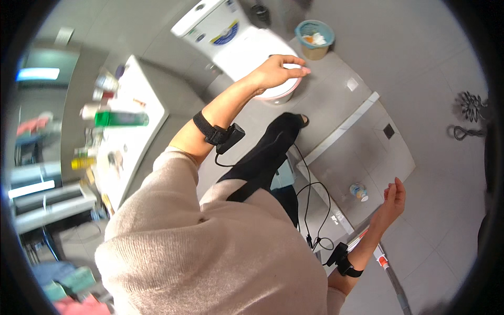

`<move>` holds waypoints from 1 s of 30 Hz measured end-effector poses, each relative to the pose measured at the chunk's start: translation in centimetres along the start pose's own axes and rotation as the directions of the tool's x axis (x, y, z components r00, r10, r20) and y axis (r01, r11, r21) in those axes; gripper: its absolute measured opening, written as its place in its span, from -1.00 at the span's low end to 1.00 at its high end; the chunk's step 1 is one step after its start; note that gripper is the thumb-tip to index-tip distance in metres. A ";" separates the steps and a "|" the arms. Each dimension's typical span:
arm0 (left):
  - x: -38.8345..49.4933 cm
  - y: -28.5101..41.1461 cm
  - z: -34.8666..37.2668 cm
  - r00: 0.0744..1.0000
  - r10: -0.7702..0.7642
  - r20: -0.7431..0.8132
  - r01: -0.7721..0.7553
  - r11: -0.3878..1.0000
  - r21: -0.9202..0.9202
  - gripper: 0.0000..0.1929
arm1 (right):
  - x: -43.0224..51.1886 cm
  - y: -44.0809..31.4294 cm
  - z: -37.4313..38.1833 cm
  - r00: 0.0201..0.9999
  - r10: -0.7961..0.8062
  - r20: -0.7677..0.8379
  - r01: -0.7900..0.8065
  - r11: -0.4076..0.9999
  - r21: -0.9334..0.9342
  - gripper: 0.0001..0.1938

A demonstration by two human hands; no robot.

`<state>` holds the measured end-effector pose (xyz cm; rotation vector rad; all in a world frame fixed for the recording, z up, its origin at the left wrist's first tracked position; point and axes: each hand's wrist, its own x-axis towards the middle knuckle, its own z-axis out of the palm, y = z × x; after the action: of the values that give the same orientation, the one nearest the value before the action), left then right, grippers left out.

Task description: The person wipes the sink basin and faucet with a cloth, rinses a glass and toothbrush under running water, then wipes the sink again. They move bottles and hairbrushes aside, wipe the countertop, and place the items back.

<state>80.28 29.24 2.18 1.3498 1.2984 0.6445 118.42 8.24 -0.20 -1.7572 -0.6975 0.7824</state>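
Observation:
Over the front of a white toilet (252, 51) reaches my left hand (281, 71), palm down, thumb and fingers apart, with nothing in it. My right hand (395, 195) is raised at the right, fingers loosely bent and apart, also holding nothing. Left of it, a small bottle with a white cap (358, 191) lies on the tiled shower floor. Each forearm wears a black strap with a small black device (230, 138), and black cables hang beside my legs. Just beyond the toilet's front stands a blue-rimmed waste bin (315, 39) with crumpled paper inside.
At the left, a white washbasin counter (145, 102) holds a green bottle (122, 119), a yellow item (83, 163) and several toiletries beneath a mirror. A raised stone curb (338, 129) edges the shower floor, which has a square drain (388, 131). A long pole (395, 285) stands at lower right.

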 end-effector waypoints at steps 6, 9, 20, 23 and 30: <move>-14.4 -0.2 -0.1 0.996 -0.037 -0.086 0.037 0.999 -0.003 -0.52 | -6.1 0.2 -1.7 0.994 0.042 0.105 -0.047 0.998 0.049 -0.77; -19.4 -1.0 -0.1 0.994 -0.010 -0.105 0.013 1.000 0.026 -0.51 | -8.2 0.5 -1.3 0.977 0.020 0.211 -0.031 0.998 0.048 -0.77; -37.4 -8.7 -5.7 0.964 -0.085 -0.253 0.115 0.988 0.104 -0.50 | -17.5 0.2 10.5 0.827 -0.061 0.559 0.126 0.989 -0.079 -0.78; -44.3 -12.6 -9.5 0.916 -0.129 -0.380 0.141 0.990 0.005 -0.51 | -23.7 -1.1 17.1 0.697 -0.130 0.705 0.285 0.953 -0.106 -0.78; -63.0 -21.9 -18.9 0.697 -0.265 -0.666 0.113 0.958 -0.263 -0.55 | -46.6 -2.9 33.1 0.221 -0.079 0.972 0.476 0.878 -0.037 -0.79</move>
<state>40.11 -27.21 5.05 0.7847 1.8852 1.1780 63.51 -7.70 2.63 -1.1381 -2.0574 1.5519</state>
